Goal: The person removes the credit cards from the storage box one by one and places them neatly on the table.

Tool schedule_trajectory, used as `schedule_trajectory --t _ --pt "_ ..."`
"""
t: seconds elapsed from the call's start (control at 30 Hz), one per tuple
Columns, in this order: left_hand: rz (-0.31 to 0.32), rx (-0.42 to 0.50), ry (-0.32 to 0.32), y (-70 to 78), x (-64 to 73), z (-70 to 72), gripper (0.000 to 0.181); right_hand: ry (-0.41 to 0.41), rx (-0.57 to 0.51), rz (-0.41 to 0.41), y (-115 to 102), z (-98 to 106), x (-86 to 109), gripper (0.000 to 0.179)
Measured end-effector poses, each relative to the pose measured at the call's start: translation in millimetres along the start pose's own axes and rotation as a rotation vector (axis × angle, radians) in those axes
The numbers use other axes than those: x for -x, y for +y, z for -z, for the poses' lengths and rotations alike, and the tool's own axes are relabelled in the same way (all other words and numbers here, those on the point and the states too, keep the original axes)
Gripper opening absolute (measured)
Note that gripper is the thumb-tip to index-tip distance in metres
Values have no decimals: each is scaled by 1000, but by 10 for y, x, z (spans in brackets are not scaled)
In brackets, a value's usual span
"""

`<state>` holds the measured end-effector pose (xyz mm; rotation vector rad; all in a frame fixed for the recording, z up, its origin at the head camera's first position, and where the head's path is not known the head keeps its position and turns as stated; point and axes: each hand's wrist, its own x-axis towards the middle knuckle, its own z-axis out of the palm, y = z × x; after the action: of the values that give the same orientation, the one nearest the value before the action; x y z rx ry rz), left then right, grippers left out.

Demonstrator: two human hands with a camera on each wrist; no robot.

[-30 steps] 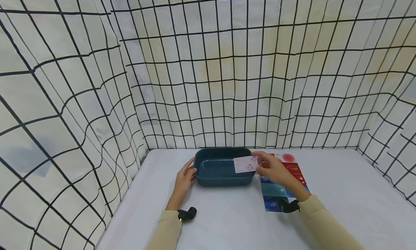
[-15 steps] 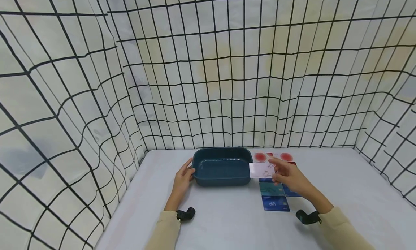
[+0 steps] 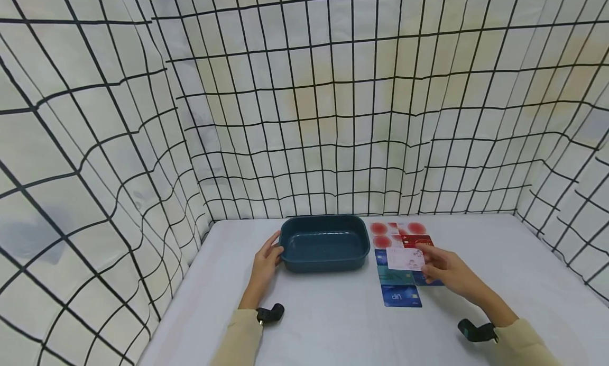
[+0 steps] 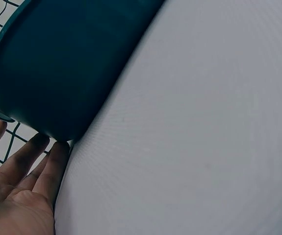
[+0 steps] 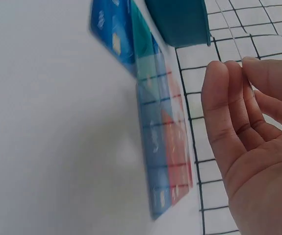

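Note:
A dark teal plastic tray (image 3: 325, 266) stands at the back of the table. My left hand (image 3: 265, 263) touches its left end with fairly straight fingertips (image 4: 57, 156), as the left wrist view shows. The right hand (image 3: 447, 271) pinches a pale pink card (image 3: 404, 258) by its right edge, between thumb and fingers. That card is held above the laid-out cards and covers part of them. In the right wrist view it appears only as a thin edge. Below it lie a blue card (image 3: 401, 296), a green card (image 3: 395, 275) and a red card (image 3: 416, 240).
Several white cards with red circles (image 3: 379, 229) lie at the back, right of the tray. A white cloth covers the table (image 3: 328, 323). White walls with a black grid (image 3: 304, 117) rise behind and at both sides. Each wrist wears a small black camera (image 3: 270, 313).
My right hand has carried the pink card from over the tray's right side rightward, over the laid-out cards. The left hand has stayed at the tray.

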<state>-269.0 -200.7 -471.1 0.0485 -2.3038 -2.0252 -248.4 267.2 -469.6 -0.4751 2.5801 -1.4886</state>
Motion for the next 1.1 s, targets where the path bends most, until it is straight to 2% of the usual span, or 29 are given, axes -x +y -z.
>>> schedule_trajectory --t 0.1,0.3,0.57,0.67,0.8,0.9,1.1 --pt "-2 0 0 -10 -6 4 52 -9 35 -9 45 46 78 61" --pt "1 17 0 -45 -44 6 53 -18 84 -80 111 93 213 62" --pt "-9 7 35 -341 -219 -15 51 -24 157 -129 261 167 341 62" --pt "-4 1 28 -264 -174 -8 52 -44 160 -134 298 197 380 61" --pt "3 24 10 -249 -153 1 53 -73 175 -108 318 233 426 60" --pt "-8 30 21 -374 -216 0 52 -91 187 -92 327 261 456 59" --pt "-17 9 41 -394 -231 -9 50 -117 186 -112 344 309 501 60"
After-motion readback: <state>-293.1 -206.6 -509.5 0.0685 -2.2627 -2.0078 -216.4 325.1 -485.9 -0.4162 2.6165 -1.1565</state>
